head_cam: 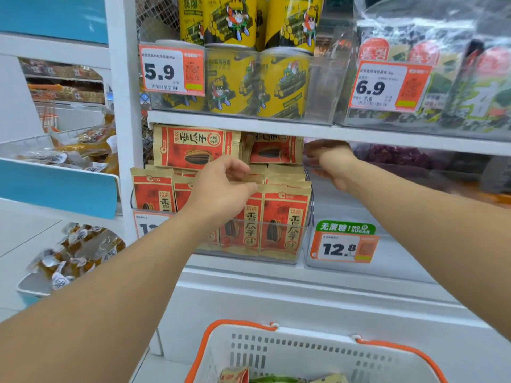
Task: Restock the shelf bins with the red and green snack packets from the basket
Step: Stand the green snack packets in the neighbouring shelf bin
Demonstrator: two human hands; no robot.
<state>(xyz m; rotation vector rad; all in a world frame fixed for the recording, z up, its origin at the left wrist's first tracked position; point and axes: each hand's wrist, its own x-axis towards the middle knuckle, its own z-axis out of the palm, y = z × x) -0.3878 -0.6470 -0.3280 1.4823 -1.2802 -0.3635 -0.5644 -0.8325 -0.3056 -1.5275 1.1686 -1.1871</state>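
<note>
Red snack packets (284,222) stand upright in a clear shelf bin (276,257) on the middle shelf, with more red packets (190,147) stacked behind. My left hand (224,189) rests on the tops of the front packets, fingers pinching one top edge. My right hand (331,164) reaches into the neighbouring clear bin (343,265), which looks bare inside; its fingers curl at the bin's upper back, and whether they hold anything is hidden. The white basket (304,355) with orange handles sits below, with a red packet (235,375) and a green packet (276,380) showing.
Yellow canisters (232,81) and bagged seaweed (456,87) fill the bins on the shelf above. Price tags read 5.9 (166,70), 6.9 (384,87) and 12.8 (343,247). Wire trays of wrapped snacks (74,252) stand at the left.
</note>
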